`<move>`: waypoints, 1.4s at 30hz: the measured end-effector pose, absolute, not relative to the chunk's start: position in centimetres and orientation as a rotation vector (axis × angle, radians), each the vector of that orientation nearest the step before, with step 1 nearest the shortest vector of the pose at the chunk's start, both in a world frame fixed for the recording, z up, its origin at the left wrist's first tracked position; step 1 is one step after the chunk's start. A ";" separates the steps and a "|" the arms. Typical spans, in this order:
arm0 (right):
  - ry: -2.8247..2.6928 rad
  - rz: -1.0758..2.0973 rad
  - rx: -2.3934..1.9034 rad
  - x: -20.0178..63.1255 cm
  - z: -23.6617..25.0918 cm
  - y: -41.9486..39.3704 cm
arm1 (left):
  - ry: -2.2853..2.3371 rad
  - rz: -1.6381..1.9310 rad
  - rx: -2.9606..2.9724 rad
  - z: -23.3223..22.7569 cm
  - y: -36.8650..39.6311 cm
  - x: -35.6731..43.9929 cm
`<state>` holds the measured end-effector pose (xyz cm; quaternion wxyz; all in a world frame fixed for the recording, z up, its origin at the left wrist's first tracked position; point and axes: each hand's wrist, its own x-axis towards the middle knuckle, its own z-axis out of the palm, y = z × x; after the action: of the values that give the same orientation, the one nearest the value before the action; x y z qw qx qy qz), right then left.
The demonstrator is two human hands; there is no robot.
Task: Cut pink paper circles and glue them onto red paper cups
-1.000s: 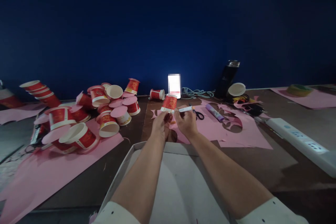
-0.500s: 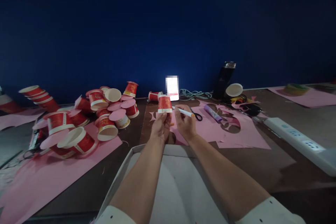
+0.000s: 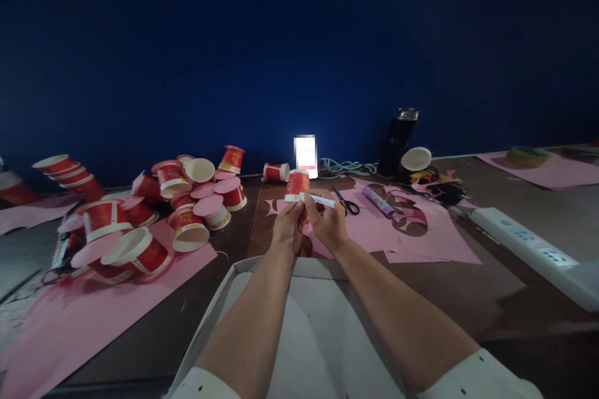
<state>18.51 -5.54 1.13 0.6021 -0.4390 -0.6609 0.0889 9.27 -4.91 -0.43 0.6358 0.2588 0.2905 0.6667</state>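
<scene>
Cup and Marker Held Above Desk

Work surface: brown desk (image 3: 496, 287) against a dark blue wall (image 3: 299, 43). Cut pink paper (image 3: 369, 230) lies at the middle. Piled cups (image 3: 188, 224) lie at left, partly on a second pink sheet (image 3: 154, 283). Scissors (image 3: 344, 201) and a purple tube (image 3: 378, 201) lie just right of the hands; a white power strip (image 3: 519, 237) lies farther right.

Orientation: the red cup (image 3: 296, 186) is at centre, above the left part of the cut paper. White rim faces down, base up; long axis is near vertical. The white marker (image 3: 324, 201) is near horizontal, orange end right and slightly lower, opposite end directed at the cup's lower edge. Tip contact cannot be confirmed.

Pose: both forearms extend forward over a white tray (image 3: 322, 268) and converge. Left grip (image 3: 287, 227) grasps the cup near its rim from below. Right grip (image 3: 331, 224) pinches the marker, fingers bent, beside the left.
</scene>
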 end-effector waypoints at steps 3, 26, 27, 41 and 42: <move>-1.526 0.202 -1.023 18.5 1.1 -5.5 | 0.653 1.521 0.619 -0.6 -4.8 9.3; -1.519 0.141 -1.020 18.6 1.0 -5.2 | 0.738 1.531 0.695 -0.9 -4.6 9.5; -1.523 0.142 -1.016 18.6 1.0 -5.2 | 0.738 1.529 0.687 -0.8 -4.6 9.5; -1.532 0.125 -1.068 18.7 1.0 -5.1 | 0.744 1.520 0.701 -1.0 -4.4 9.3; -1.522 0.117 -1.070 18.7 1.0 -5.1 | 0.740 1.519 0.699 -0.9 -4.4 9.3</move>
<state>18.70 -5.10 0.97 0.5962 -0.4609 -0.6554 0.0502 9.28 -4.42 -0.94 0.6104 0.3029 0.3204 0.6580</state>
